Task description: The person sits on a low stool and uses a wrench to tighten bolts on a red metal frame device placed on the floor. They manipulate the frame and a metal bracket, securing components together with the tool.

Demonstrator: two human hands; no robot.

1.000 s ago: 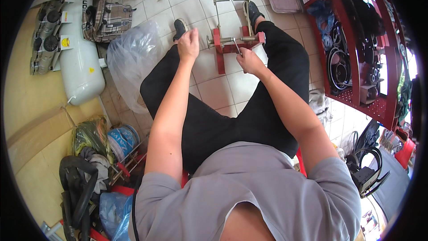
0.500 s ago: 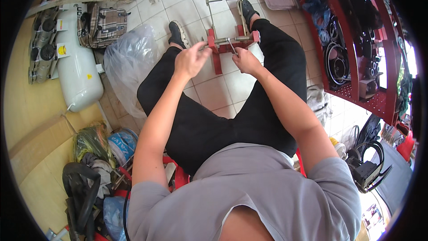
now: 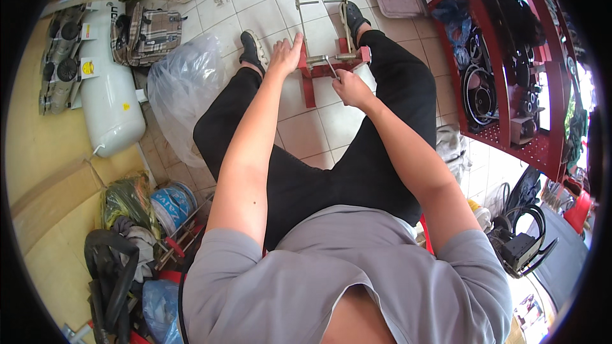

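Observation:
On the floor between my feet stands a red metal frame (image 3: 310,92) with a crossbar and thin upright metal rods (image 3: 301,22). My right hand (image 3: 352,88) is closed round the handle of a slim metal wrench (image 3: 333,69). The wrench's far end meets the crossbar near its middle. At the left end of the crossbar is my left hand (image 3: 284,57), its fingers stretched out and apart. It hides that end of the frame, so whether it touches it I cannot tell.
Left of my legs lies a clear plastic bag (image 3: 182,89), beside a white tank (image 3: 115,105) and a plaid bag (image 3: 153,32). A red shelf rack (image 3: 503,70) stands at the right. A shallow tray (image 3: 398,9) lies at the far right. A blue-and-white bucket (image 3: 172,207) sits at my left.
My left hand has opened from bent fingers at the frame's left end and moved slightly forward. My right hand and the wrench stay nearly in place.

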